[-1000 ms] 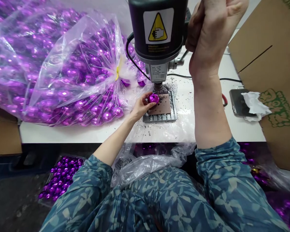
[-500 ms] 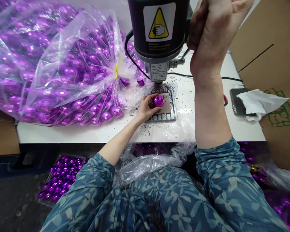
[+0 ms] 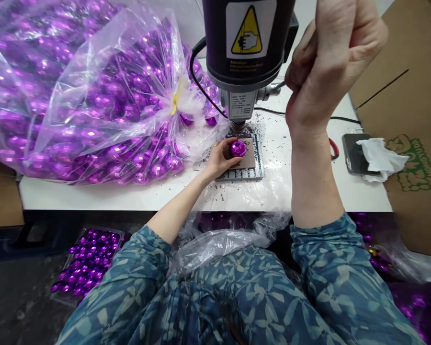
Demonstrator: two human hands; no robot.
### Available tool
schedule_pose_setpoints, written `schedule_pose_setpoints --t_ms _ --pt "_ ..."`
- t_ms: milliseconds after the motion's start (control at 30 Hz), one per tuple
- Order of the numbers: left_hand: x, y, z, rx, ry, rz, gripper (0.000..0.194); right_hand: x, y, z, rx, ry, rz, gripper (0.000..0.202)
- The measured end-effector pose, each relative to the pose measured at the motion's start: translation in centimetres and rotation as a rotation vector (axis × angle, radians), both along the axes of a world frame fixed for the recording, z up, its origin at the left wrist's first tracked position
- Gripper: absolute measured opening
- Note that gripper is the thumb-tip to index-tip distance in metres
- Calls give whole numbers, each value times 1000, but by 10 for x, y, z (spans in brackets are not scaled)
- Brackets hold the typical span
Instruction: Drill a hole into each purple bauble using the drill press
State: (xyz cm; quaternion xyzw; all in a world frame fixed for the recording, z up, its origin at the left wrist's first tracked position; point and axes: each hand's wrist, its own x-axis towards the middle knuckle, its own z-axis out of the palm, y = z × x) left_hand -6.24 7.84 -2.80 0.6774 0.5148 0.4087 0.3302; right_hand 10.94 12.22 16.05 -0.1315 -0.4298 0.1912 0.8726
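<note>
A shiny purple ball (image 3: 238, 148) sits on a brown board (image 3: 249, 160) on the metal base of a small drill press (image 3: 247, 43). My left hand (image 3: 221, 158) is closed around the ball's left side, thumb and fingers pinching it. Right above the ball is the drill's chuck (image 3: 237, 126), with a thin bit reaching down to the ball's top. Raised at the press's right side, my right hand (image 3: 332, 62) is wrapped round the feed lever (image 3: 280, 86), whose grip end is hidden inside the fist.
A big clear bag of purple balls (image 3: 104, 105), tied with a yellow tie, fills the table's left. At the right lie a phone (image 3: 357, 154) and a crumpled tissue (image 3: 386, 158), beside a cardboard box (image 3: 416, 96). A tray of purple balls (image 3: 89, 258) is below, left. Dark shavings surround the base.
The view has shifted slightly, so the press appears a little further right. My right hand has moved slightly right and down with the lever. My left hand keeps its hold on the ball.
</note>
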Motion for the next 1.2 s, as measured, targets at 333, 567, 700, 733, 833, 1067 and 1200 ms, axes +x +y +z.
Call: schedule_pose_setpoints --t_ms 333,567,700,733,833,1067,1200 --pt "0 0 3 0 -13 -7 67 5 -28 -7 -91 -102 -31 49" --pt "-1 2 0 -10 -57 -14 68 2 -45 -27 -143 -103 -109 81" --pt "-2 1 -1 -27 -72 -24 69 3 -44 -38 -132 -84 -90 82" --pt "-2 1 -1 -26 -66 -31 68 3 -43 -41 -101 -71 -92 83" --pt "-1 0 1 -25 -56 -31 66 3 -37 -50 -21 -40 -77 81" --pt "1 -2 5 -30 -89 -19 63 3 -37 -60 -12 -37 -46 82" --pt "0 -1 2 -18 -68 -34 63 6 -42 -59 -60 -74 -22 81"
